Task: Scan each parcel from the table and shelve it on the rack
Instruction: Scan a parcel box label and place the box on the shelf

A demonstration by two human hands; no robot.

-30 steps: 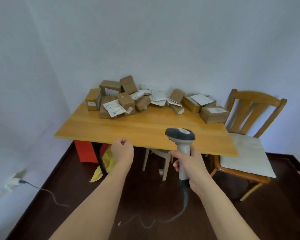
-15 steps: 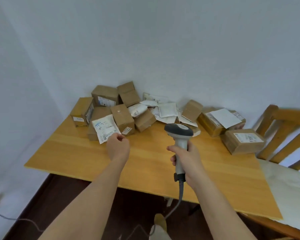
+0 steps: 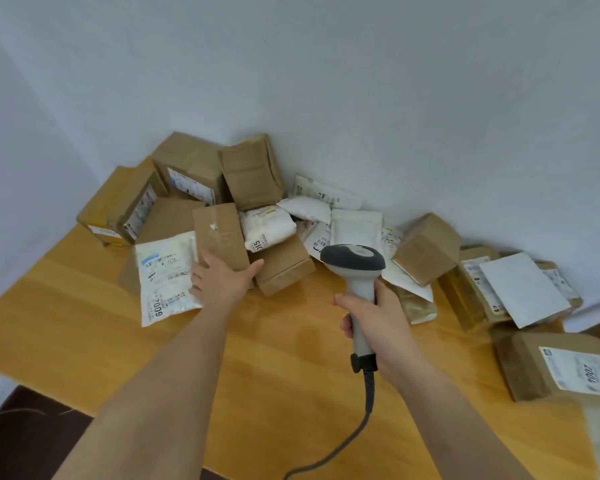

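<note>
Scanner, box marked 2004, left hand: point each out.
scanner (image 3: 353, 260), head view, on its dark head.
box marked 2004 (image 3: 527, 368), head view, on its brown side.
left hand (image 3: 222, 280), head view, on its back.

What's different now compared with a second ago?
The person stepped up to the table. The left hand, a loose fist before, has reached forward and opened onto the small brown box beside the white mailer. The right hand still grips the scanner. The parcels have not moved.
</note>
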